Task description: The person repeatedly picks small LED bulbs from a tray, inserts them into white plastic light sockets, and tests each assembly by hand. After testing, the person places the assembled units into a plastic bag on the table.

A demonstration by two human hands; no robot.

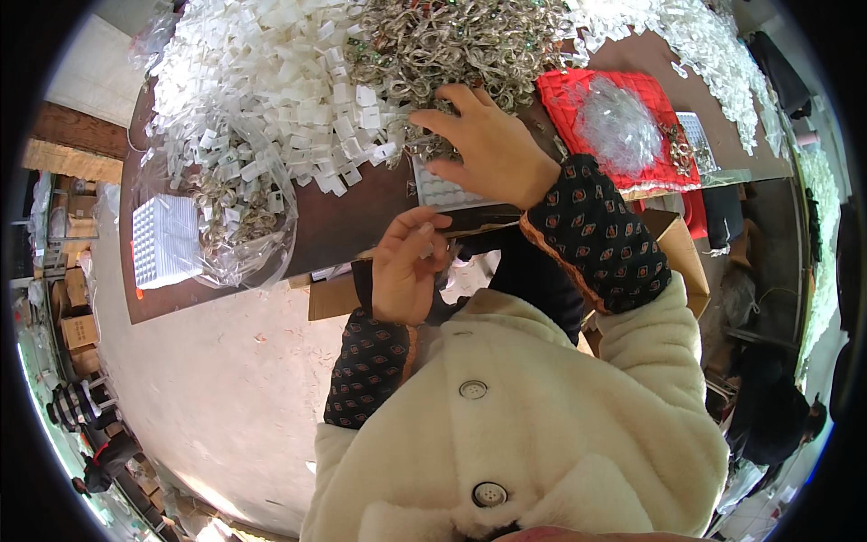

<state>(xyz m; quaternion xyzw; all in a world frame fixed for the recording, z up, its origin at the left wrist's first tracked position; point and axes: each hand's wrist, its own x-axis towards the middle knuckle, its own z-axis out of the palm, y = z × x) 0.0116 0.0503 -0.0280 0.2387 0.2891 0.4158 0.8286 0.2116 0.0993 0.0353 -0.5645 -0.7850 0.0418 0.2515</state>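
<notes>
My right hand [492, 144] reaches over the near edge of a heap of small shiny metallic ring-like pieces [452, 45], its fingers spread and nothing visible in them. Partly beneath that hand lies a pale tray with rows of small bumps [442, 188]. My left hand [408, 266] is raised at the table's front edge, thumb and fingers pinched together. Something small and pale may be between the fingertips, too small to name. Left of the metallic heap spreads a large pile of small white plastic card-like pieces [262, 72].
On the left, a clear plastic bag [248, 244] holds metallic and white pieces, beside a ridged whitish tray [165, 241]. At right lies a red cloth [560, 95] with a clump of clear plastic [619, 126]. Cardboard boxes [682, 262] stand below the table [330, 221].
</notes>
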